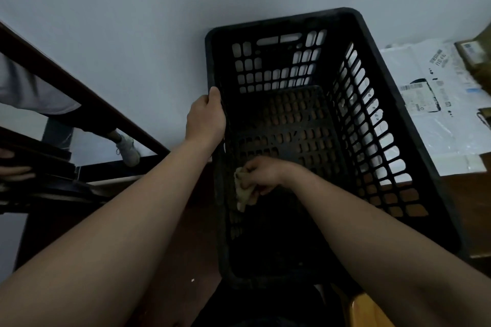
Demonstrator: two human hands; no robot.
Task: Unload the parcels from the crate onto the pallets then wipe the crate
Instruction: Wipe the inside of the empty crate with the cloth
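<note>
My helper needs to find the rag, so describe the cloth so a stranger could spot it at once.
Find the big black slatted crate in the middle of the view. Inside it, low against its left wall, the right hand grips a small crumpled cloth. It is the only pale yellowish thing in the dark crate.

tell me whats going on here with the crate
A person is wiping the black crate. The left grip holds its left rim, apparently to steady it, while the right grip presses a pale cloth against the inner left wall, low down. No parcels show inside the crate; a white parcel lies outside it on the right.
</note>
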